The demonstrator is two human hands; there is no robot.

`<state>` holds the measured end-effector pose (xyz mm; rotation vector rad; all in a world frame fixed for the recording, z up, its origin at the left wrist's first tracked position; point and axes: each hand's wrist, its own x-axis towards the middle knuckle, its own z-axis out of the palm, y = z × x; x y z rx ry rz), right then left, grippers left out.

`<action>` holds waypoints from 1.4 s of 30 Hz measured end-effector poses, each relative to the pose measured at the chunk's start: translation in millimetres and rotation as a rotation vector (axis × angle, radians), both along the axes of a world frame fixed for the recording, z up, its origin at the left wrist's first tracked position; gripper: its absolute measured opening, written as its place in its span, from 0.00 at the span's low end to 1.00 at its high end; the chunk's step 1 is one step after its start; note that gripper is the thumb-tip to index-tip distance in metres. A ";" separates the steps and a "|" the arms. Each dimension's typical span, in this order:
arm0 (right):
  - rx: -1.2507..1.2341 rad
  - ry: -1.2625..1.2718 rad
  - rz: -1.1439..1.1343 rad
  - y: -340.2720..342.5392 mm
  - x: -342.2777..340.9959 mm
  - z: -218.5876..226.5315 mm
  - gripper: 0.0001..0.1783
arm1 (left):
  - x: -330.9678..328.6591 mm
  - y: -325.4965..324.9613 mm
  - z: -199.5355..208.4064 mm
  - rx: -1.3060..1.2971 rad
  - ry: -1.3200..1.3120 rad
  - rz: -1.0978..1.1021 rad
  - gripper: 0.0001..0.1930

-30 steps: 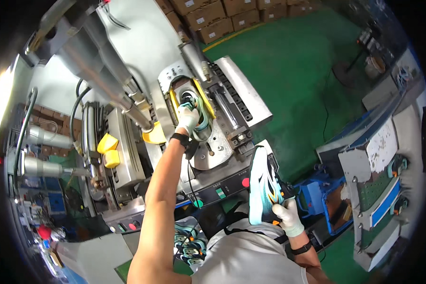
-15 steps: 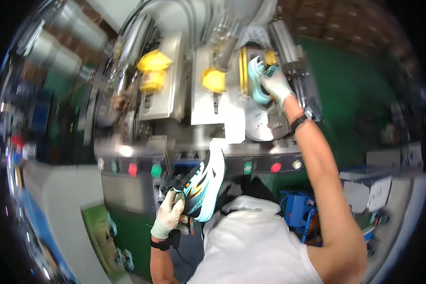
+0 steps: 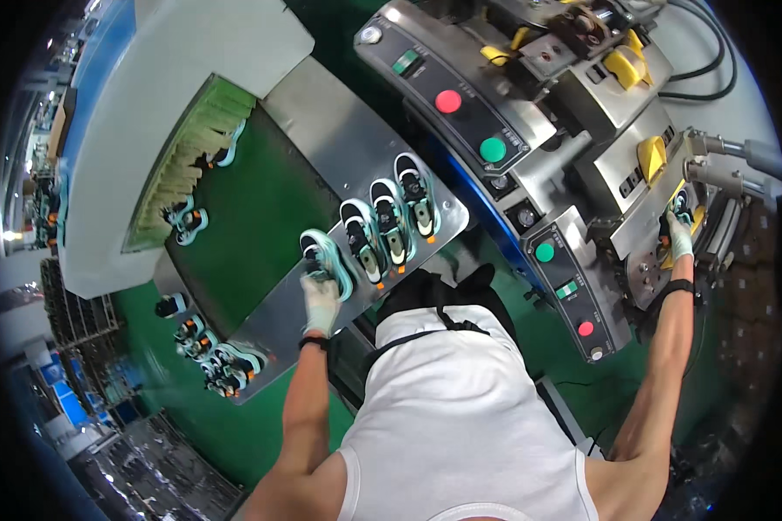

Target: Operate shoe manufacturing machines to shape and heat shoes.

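While the left hand [image 3: 321, 306] held the shoe [image 3: 326, 259] up half a second ago, that shoe now sits on the counter [image 3: 326, 126], toe upper-left, long axis roughly parallel to three neighbours [image 3: 392, 227]; fingers over heel, can't tell how closed. Machine [image 3: 601, 174] holds another shoe [image 3: 682, 201], right hand [image 3: 679, 236] on it, grip unclear.

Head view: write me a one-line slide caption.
Gloved left hand on a sneaker beside three more on a metal ledge; right hand at another shoe in the machine.

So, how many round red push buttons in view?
2: upper button on the upper black control panel, lower button on the lower black control panel. Others may sit hidden behind the silvery machinery.
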<state>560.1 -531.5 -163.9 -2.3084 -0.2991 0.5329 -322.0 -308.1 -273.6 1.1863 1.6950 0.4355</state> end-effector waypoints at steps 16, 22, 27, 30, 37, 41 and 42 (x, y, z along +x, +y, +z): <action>-0.484 -0.650 0.540 129.3 -467.6 -17.2 0.48 | 74.0 92.0 44.7 0.525 0.248 -1.092 0.33; 0.039 0.084 0.654 124.8 -584.9 15.6 0.49 | 67.3 152.1 1.5 0.676 -0.148 -1.102 0.10; 0.219 0.248 0.846 147.6 -650.1 14.1 0.53 | 89.8 152.8 65.1 0.465 -0.259 -0.896 0.26; 0.127 0.343 0.855 163.1 -655.4 45.1 0.56 | 98.5 146.7 100.3 0.471 -0.266 -0.861 0.31; 0.194 0.210 0.864 148.6 -665.1 42.3 0.56 | 92.1 132.0 121.4 0.453 -0.238 -0.767 0.30; 0.237 0.172 0.872 152.2 -660.2 37.1 0.55 | 91.0 128.0 119.7 0.470 -0.238 -0.721 0.31; 0.257 0.133 0.877 154.9 -661.1 36.8 0.55 | 87.1 128.8 120.5 0.498 -0.218 -0.729 0.31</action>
